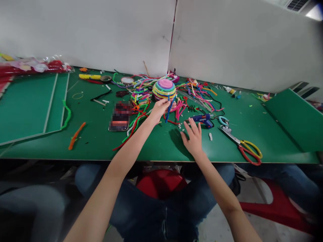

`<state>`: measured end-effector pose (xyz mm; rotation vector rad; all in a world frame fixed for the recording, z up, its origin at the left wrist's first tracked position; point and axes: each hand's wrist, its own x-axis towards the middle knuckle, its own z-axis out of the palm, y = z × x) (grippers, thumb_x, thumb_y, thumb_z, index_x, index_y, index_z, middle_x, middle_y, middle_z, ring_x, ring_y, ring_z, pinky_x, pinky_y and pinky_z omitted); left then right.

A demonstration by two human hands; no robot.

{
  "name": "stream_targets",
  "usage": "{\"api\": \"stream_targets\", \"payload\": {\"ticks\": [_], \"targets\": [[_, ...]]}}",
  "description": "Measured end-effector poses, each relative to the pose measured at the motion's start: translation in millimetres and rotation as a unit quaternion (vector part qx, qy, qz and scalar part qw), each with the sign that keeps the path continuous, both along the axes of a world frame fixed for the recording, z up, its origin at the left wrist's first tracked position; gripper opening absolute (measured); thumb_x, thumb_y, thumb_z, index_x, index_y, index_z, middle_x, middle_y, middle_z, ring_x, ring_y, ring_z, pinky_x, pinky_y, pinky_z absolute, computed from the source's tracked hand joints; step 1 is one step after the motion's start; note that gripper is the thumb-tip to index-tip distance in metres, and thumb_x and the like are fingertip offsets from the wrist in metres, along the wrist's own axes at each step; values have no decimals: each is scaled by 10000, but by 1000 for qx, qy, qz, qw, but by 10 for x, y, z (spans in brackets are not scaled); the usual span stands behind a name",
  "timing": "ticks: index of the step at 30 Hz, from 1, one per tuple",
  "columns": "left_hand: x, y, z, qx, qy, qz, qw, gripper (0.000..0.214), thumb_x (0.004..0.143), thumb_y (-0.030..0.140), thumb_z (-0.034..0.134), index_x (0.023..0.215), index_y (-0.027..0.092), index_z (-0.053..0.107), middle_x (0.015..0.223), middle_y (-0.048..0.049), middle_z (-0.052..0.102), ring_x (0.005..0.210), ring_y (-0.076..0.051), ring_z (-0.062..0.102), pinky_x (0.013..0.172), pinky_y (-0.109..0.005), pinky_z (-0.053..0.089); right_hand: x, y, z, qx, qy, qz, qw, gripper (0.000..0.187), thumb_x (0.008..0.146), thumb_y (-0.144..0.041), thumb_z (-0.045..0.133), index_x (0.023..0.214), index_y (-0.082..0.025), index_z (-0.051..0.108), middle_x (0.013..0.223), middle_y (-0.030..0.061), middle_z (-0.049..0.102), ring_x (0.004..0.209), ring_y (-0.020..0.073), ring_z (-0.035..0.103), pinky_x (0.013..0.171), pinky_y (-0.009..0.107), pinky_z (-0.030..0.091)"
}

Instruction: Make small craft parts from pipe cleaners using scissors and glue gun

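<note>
My left hand [159,110] is closed in a pinch on a blue pipe cleaner [169,109], just in front of a striped multicoloured dome of coiled pipe cleaners [164,88]. My right hand [193,137] lies flat on the green table [156,144] with fingers spread, holding nothing. Its fingertips are close to a blue glue gun [202,119]. A tangle of loose coloured pipe cleaners [141,97] surrounds the dome.
Red and yellow handled scissors [243,146] lie to the right, small teal pliers [223,120] beside the glue gun. A phone [119,116] lies left of centre. An orange pipe cleaner [75,135] and a green one [67,114] lie at left. A raised green board [292,121] stands at right.
</note>
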<state>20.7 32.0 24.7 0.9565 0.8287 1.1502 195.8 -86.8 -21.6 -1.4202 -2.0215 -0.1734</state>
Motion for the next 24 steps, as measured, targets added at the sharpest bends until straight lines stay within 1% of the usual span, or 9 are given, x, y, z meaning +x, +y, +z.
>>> {"api": "stream_targets", "payload": {"ticks": [3,5,7,8,10,12,16,21,24], "targets": [[33,-42,19,14,-5,10,1000,162,851,140,488,958,121,609,883,-88,715,859,-180,682,849,-347,504,-28,68,149,-12,107,30,994,483,903,-275,414,1376,-206,345,1348,123,496,1204,204,517,958,396,466],[61,-60,21,26,-8,30,999,152,855,141,473,937,132,600,853,-70,714,851,-178,682,829,-344,512,-92,199,294,-25,114,44,992,453,881,-324,459,1319,-216,427,1344,117,498,1229,238,490,979,437,444],[82,-63,11,44,-8,56,997,117,854,149,472,883,144,585,834,-54,712,863,-179,678,816,-339,515,-179,377,408,-34,80,67,994,444,811,-394,561,1218,-221,535,1427,98,399,1337,294,335,1056,503,338],[87,-60,3,53,-7,69,996,93,851,156,479,850,149,572,828,-48,710,871,-181,676,812,-335,516,-223,468,436,-46,86,79,992,467,796,-402,577,1224,-220,532,1424,98,404,1334,294,340,1053,495,342],[89,-51,-15,62,-6,93,994,59,846,175,502,797,161,532,813,-42,708,877,-185,675,801,-330,517,-300,620,421,-98,148,85,980,483,801,-414,570,1240,-221,513,1258,105,573,1177,264,529,946,440,455],[85,-44,-32,58,-11,111,992,70,844,194,518,784,173,487,802,-40,706,881,-189,675,790,-329,519,-347,710,334,-152,222,78,960,409,801,-434,564,1145,-212,576,978,77,696,903,224,657,779,369,528],[93,-43,-63,46,-12,133,990,94,841,219,541,823,191,453,794,-35,704,890,-184,676,769,-308,524,-365,727,161,-206,272,101,935,254,776,-417,587,848,-181,648,780,54,695,710,198,661,659,322,513],[111,-22,-118,43,-7,144,989,139,812,229,594,884,182,484,812,-42,711,815,-173,689,733,-286,529,-377,697,139,-314,405,145,846,292,812,-456,510,815,-177,599,686,34,681,569,153,651,470,237,437],[89,-1,-132,29,-14,92,995,147,820,235,585,936,150,553,850,-65,718,810,-177,690,725,-281,531,-366,706,156,-323,456,140,817,354,777,-523,533,825,-180,610,661,22,677,556,132,641,435,209,384]]}}
